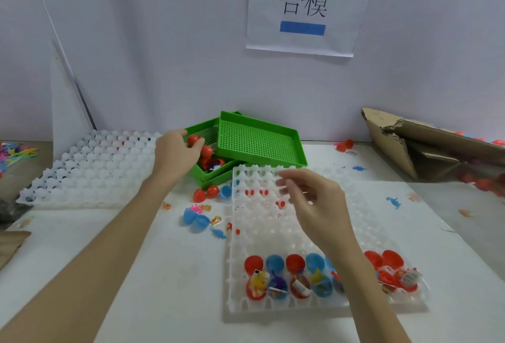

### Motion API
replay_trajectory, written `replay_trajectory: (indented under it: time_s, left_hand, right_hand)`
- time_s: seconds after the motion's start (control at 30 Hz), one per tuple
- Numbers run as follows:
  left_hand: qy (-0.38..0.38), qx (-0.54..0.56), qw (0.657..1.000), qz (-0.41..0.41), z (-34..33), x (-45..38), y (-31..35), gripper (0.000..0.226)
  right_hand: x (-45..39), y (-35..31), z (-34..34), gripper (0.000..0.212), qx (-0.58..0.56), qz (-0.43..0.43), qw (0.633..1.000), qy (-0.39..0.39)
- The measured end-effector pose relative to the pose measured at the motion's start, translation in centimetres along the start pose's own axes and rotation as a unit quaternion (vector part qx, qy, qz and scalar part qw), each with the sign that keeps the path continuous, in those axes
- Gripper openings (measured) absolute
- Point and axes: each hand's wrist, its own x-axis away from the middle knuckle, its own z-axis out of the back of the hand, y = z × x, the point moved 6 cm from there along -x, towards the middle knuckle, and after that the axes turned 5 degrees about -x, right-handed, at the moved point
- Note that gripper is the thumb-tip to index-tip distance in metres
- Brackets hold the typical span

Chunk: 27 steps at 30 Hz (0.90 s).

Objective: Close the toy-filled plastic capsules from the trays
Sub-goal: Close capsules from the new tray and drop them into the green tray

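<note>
The open capsules (276, 279) sit in the near row of the white tray (273, 233), below my right wrist: hinged red and blue halves, the lower cups stuffed with small toys and wrappers. They look like thin, light, slightly springy plastic, smooth enough to slip, so I would pinch each across both halves with thumb under the cup and fingers on the lid, and press until it snaps, tucking any toy that sticks out so it doesn't jam the rim.

My left hand (175, 156) reaches forward to the green trays (259, 140), fingers curled round a closed red capsule (194, 140). My right hand (314, 200) hovers over the middle of the white tray, fingers loosely bent, holding nothing that I can make out.

Between my hands, loose capsules (207, 192) and toys lie on the tabletop (164, 274). Left of my left hand lies a second white tray (90, 170).
</note>
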Motion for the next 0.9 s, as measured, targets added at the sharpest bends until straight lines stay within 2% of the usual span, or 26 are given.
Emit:
replay_trajectory:
  time_s: [0.07, 0.17, 0.23, 0.3, 0.47, 0.6, 0.67, 0.73, 0.9]
  left_hand:
    - [0.028, -0.027, 0.999, -0.039, -0.2, 1.0, 0.0, 0.031]
    - [0.069, 0.012, 0.992, -0.102, -0.4, 4.0, 0.3, 0.014]
    - [0.088, 0.035, 0.986, -0.138, -0.5, 6.0, 0.2, 0.008]
    - [0.095, 0.052, 0.982, -0.157, -0.6, 7.2, 0.0, 0.006]
    - [0.094, 0.109, 0.977, -0.158, -0.7, 9.4, 0.0, 0.008]
    - [0.119, 0.204, 0.963, -0.129, 0.3, 10.9, 0.2, 0.012]
    - [0.069, 0.270, 0.954, -0.112, 0.1, 11.3, 0.6, 0.017]
    - [-0.003, 0.314, 0.942, -0.115, -0.5, 11.8, 1.4, 0.025]
    - [-0.193, 0.313, 0.910, -0.189, -3.4, 13.8, 3.6, 0.040]
  right_hand:
    - [0.1, 0.0, -0.9, 0.017, 0.019, -0.009, 0.995, -0.103]
    - [1.3, 0.2, -3.1, 0.008, 0.077, -0.018, 0.959, -0.271]
    - [2.4, 0.2, -4.3, 0.002, 0.119, -0.013, 0.935, -0.335]
    - [2.9, 0.2, -4.9, 0.005, 0.142, -0.003, 0.924, -0.355]
    - [2.9, 0.4, -4.7, 0.011, 0.183, -0.016, 0.915, -0.359]
    - [2.9, 0.1, -4.6, 0.008, 0.194, -0.013, 0.914, -0.355]
    - [2.5, -0.4, -4.2, 0.007, 0.174, -0.007, 0.931, -0.321]
    - [1.8, -0.6, -3.3, 0.008, 0.156, -0.007, 0.956, -0.249]
    - [0.5, 0.3, -0.7, 0.014, 0.145, -0.048, 0.986, -0.072]
